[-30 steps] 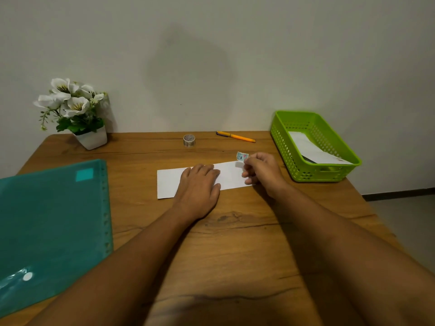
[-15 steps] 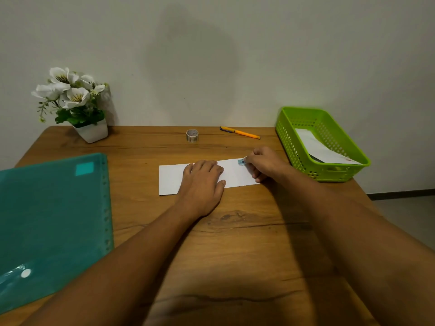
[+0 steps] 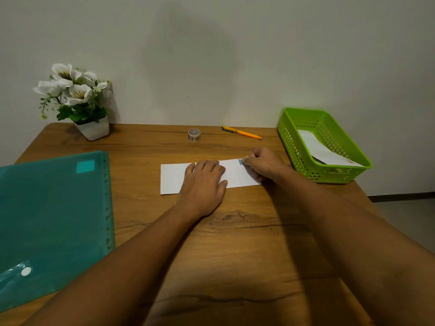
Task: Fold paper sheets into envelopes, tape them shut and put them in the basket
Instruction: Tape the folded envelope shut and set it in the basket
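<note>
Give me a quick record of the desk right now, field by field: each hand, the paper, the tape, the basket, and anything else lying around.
left hand: flat on the folded paper, pressing it down
right hand: pinches a small piece of tape at the paper's far edge
folded paper: long white strip lying on the table
tape roll: nearer the wall, apart from the paper
basket: green, at the right, with a white envelope inside
other: orange pen, teal folder, flower pot

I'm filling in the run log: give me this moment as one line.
step: taping | left hand: flat on folded paper | right hand: pinching tape piece at top edge | basket: envelope inside
</note>
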Demonstrator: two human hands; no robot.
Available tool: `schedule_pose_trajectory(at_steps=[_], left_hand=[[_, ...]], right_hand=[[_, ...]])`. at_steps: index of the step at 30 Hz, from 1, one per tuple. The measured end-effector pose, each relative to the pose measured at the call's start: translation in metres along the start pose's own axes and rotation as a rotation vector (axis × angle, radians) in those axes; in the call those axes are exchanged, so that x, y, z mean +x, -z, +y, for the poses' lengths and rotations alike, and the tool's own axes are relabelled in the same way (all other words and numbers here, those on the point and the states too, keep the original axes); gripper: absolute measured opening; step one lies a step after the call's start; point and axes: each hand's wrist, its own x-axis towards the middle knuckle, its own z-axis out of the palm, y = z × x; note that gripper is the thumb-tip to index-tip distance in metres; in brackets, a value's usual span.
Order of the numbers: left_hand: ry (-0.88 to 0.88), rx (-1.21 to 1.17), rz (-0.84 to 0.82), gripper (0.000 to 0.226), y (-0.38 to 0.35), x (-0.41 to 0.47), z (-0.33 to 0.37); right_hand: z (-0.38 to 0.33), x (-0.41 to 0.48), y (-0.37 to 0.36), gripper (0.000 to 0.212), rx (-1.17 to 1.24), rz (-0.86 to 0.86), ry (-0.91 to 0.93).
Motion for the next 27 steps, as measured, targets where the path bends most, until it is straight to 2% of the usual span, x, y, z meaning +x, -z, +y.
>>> schedule_pose_trajectory(at_steps=[19,25,27], left_hand=[[0.001,0.018,-0.013,0.045,-0.001,-0.001,0.0],[-0.006,0.037,-0.024,0.045,-0.003,0.0,0.0],[-0.011,0.052,-0.03,0.045,-0.003,0.0,0.0]], right_hand=[[-0.016,-0.008,0.005,0.022,-0.071,-0.019,-0.087],[-0.006,-0.018,-0.004,0.02,0.08,0.143,-0.074],[-0.003,-0.021,-0.008,0.015,0.004,0.199,-0.037]])
